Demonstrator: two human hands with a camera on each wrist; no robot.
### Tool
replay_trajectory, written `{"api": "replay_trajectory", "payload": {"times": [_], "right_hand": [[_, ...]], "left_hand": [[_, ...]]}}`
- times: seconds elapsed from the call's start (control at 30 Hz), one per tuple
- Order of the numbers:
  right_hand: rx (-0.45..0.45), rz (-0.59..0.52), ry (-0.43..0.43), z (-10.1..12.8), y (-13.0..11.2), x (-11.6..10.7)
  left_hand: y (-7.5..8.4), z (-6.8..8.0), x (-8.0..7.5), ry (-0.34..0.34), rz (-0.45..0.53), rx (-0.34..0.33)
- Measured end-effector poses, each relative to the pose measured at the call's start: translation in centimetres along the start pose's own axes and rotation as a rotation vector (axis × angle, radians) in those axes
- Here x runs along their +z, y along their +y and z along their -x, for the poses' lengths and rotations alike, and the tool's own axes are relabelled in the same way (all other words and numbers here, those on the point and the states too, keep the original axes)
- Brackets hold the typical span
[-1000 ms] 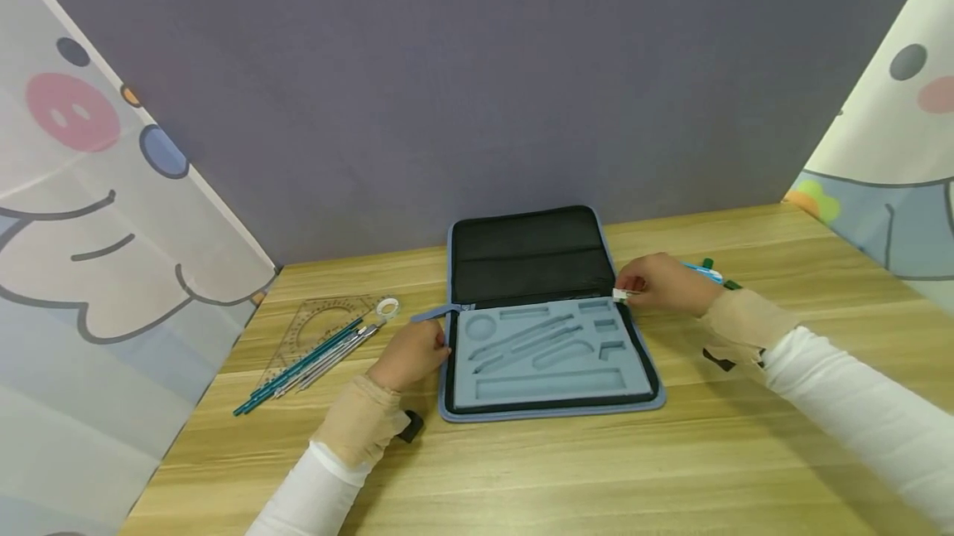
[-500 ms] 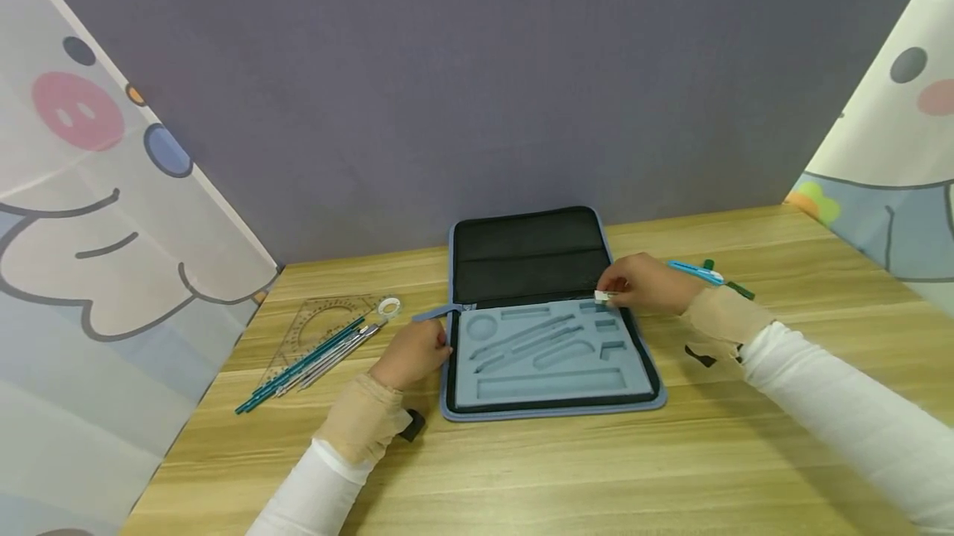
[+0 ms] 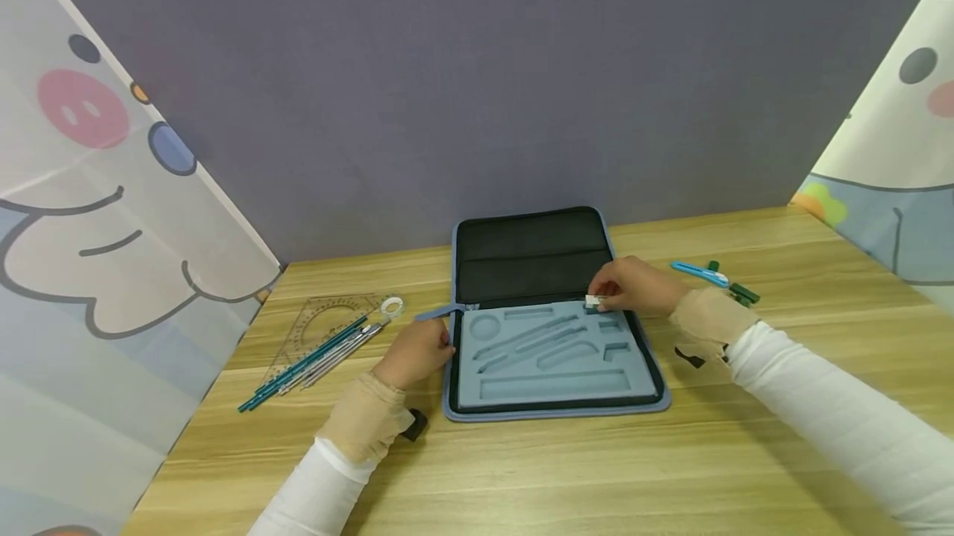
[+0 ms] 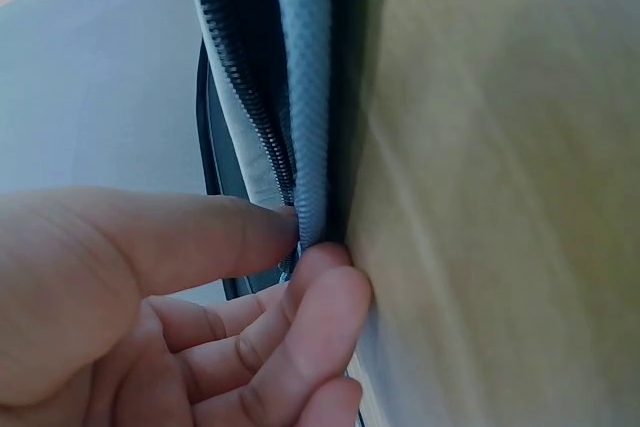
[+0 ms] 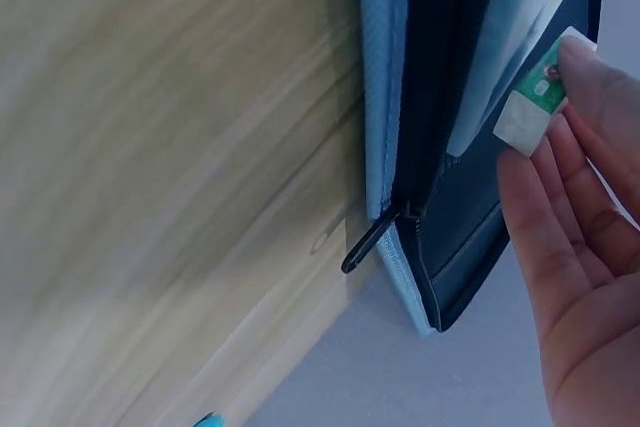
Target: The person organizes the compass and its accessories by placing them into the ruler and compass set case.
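A blue zip case (image 3: pixel 531 236) lies unfolded on the table, its black lid leaning back. Its grey-blue foam insert (image 3: pixel 641 383) has recesses of several shapes. With thumb and fingers, my left hand (image 3: pixel 416 352) pinches the left edge of the case; the left wrist view shows the blue fabric edge (image 4: pixel 305 77) and zip between them. My right hand (image 3: pixel 641 286) holds a small white eraser (image 5: pixel 525 122) with a green sleeve by its ends. In the head view the eraser (image 3: pixel 593 301) is over the rectangular recess at the insert's upper right corner.
Left of the case lie a clear set square (image 3: pixel 305 312), teal pencils (image 3: pixel 298 369), a silver compass (image 3: pixel 365 333) and a white ring-shaped roll (image 3: pixel 392 306). To the right are a blue cutter (image 3: pixel 696 272) and small green pieces (image 3: pixel 744 294). A grey panel (image 3: pixel 477 105) stands behind.
My right hand has carried the eraser left from the case's right edge to the upper right recess and lowered it there. The left hand keeps its grip on the case edge.
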State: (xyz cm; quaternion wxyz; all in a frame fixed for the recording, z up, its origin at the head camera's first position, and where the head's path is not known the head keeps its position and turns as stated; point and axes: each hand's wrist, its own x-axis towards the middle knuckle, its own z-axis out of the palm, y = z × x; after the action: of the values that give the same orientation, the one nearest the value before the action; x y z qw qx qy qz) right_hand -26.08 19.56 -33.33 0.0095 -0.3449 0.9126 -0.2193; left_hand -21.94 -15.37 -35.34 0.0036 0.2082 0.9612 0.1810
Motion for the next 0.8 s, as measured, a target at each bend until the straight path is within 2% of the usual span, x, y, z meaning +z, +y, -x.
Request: {"api": "replay_trajectory", "payload": {"times": [0.53,0.8], "right_hand": [[0.025,-0.015,-0.009,-0.02,0.11,0.31],[0.042,-0.037,-0.027,-0.14,0.24,0.74]], "left_hand": [[0.29,-0.12,-0.15,-0.009,-0.004,-0.017],[0.14,0.15,-0.11,0.007,-0.012,0.002]]}}
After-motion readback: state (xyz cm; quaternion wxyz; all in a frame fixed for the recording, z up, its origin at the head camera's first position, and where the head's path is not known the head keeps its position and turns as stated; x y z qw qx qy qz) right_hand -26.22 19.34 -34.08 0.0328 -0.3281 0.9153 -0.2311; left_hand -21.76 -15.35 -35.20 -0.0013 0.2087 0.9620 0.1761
